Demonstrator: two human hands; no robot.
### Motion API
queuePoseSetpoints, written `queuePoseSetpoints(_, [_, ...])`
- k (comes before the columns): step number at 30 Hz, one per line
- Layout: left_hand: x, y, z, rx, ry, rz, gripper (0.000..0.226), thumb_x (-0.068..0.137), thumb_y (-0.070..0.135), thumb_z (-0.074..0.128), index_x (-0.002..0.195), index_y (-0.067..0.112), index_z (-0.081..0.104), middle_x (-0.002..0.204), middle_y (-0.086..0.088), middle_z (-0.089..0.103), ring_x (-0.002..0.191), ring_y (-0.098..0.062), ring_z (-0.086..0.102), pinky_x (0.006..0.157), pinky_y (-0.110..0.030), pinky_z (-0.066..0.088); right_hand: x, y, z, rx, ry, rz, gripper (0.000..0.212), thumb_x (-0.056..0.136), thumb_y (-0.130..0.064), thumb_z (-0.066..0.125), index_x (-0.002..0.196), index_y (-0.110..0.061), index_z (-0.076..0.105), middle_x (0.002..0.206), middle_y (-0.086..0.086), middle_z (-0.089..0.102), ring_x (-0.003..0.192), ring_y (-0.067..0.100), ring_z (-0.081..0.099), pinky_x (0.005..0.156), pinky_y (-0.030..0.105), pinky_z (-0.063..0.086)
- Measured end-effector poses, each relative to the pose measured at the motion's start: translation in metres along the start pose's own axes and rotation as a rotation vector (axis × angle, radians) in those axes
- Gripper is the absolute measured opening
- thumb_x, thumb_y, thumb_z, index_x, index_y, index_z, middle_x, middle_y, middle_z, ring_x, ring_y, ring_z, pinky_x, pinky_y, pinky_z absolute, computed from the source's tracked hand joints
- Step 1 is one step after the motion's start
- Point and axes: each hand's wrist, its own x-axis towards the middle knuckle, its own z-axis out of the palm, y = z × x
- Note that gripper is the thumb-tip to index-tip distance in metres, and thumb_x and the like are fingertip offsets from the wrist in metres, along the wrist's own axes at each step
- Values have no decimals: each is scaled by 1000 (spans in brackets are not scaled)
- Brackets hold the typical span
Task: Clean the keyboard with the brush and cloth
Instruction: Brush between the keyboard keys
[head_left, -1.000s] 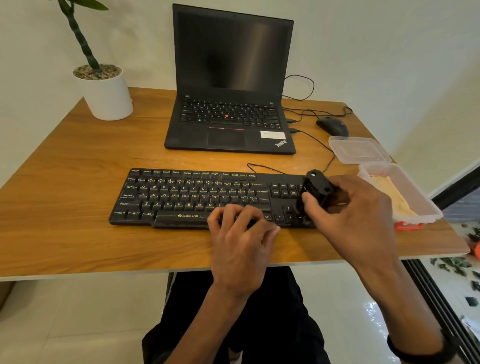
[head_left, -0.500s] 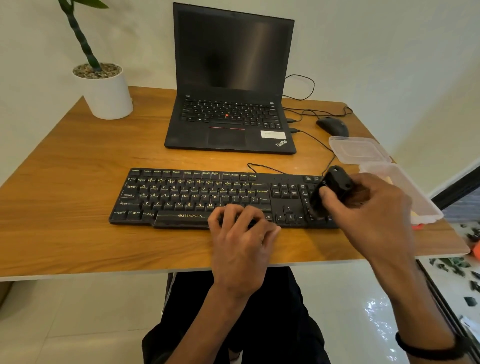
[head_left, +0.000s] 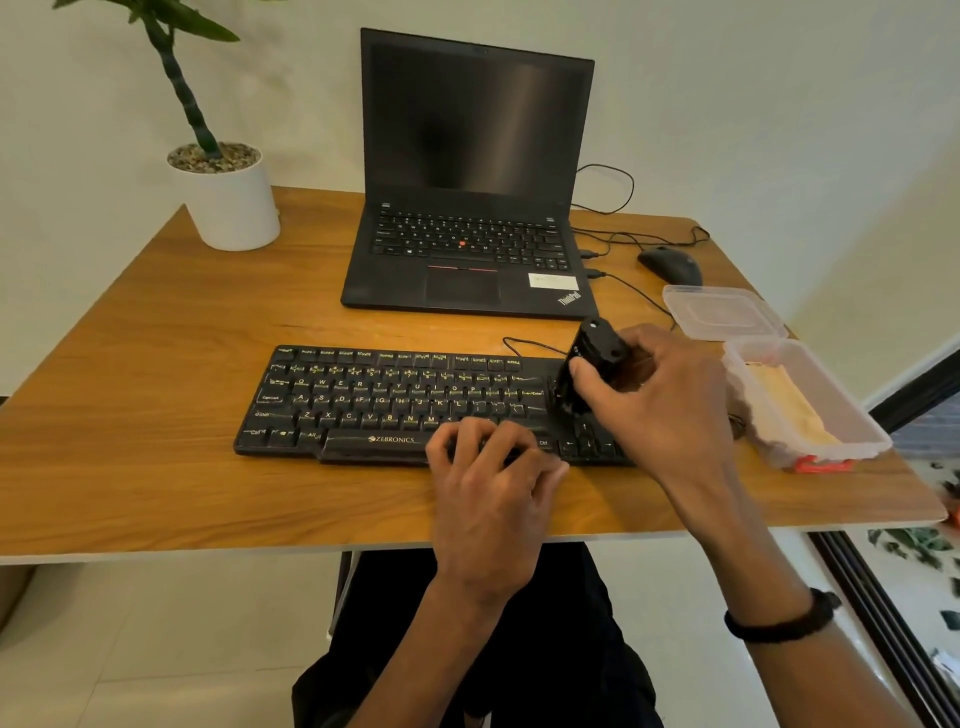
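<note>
A black Zebronics keyboard (head_left: 395, 400) lies across the near middle of the wooden table (head_left: 156, 364). My right hand (head_left: 660, 400) grips a black brush (head_left: 592, 358), tilted, with its lower end down on the keys just right of the Enter key; the number pad is hidden under this hand. My left hand (head_left: 493, 478) rests on the keyboard's front edge near the right end of the space bar, fingers bent over the keys. A yellowish cloth (head_left: 789, 410) lies inside the clear plastic box (head_left: 852, 431) at the right.
An open black laptop (head_left: 467, 208) stands behind the keyboard. A white plant pot (head_left: 228, 202) is at the back left. A black mouse (head_left: 670, 264), cables and the box's clear lid (head_left: 722, 312) lie at the right. A small red thing (head_left: 823, 464) sits under the box.
My right hand has swept the brush right along the keyboard and then back left and a little away from me. My left hand has stayed put. The camera view has shifted.
</note>
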Motion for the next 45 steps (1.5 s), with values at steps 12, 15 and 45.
queuePoseSetpoints(12, [-1, -1, 3, 17, 21, -6, 18, 78, 41, 87, 84, 28, 76, 98, 9, 66, 99, -19, 58, 98, -46, 39, 11, -3, -8, 44, -205, 89, 19, 80, -39, 76, 82, -21, 72, 73, -4, 70, 72, 15, 66, 63, 40, 61])
queuePoseSetpoints(15, [0, 0, 2, 11, 27, -32, 25, 77, 44, 87, 88, 29, 72, 100, 11, 65, 102, -17, 57, 100, -46, 38, 11, -5, -9, 69, -182, 89, 20, 78, -40, 75, 75, -21, 70, 69, -5, 68, 70, 14, 65, 63, 43, 61])
queuePoseSetpoints(45, [17, -39, -37, 189, -175, -268, 99, 63, 84, 68, 148, 42, 40, 152, 0, 44, 151, -24, 27, 123, -66, 2, 47, -2, -3, -35, -386, -135, 41, 89, -31, 77, 127, -24, 64, 108, -10, 66, 90, 3, 63, 81, 25, 53])
